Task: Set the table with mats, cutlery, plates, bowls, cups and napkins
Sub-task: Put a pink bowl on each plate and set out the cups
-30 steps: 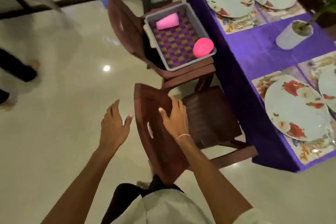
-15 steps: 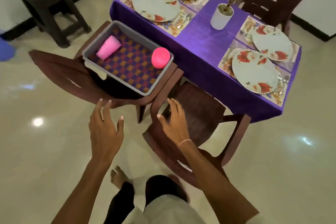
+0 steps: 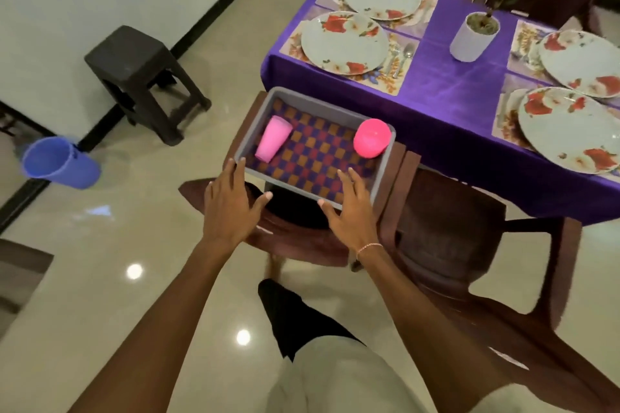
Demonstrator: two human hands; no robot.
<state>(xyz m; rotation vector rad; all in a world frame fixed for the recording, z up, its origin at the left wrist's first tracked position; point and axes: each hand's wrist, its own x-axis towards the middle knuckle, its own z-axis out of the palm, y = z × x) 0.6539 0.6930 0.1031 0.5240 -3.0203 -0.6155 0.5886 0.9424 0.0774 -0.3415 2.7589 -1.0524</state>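
While open, L grip (image 3: 231, 206), R grip (image 3: 349, 213) at tray (image 3: 327, 107).

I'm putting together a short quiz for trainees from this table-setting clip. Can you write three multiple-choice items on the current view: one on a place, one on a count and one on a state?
1. Where does the grey tray stand?
A) on the purple table
B) on a chair
C) on the floor

2. How many pink items are in the tray?
A) one
B) four
C) two

3. How does the light pink cup lie?
A) on its side
B) upright
C) stacked inside another cup

Answers:
1 B: the tray sits on the chair seat, off the purple cloth.
2 C: only the light pink cup and the bright pink vessel are in it, at opposite ends.
3 A: its side rests along the checked liner.
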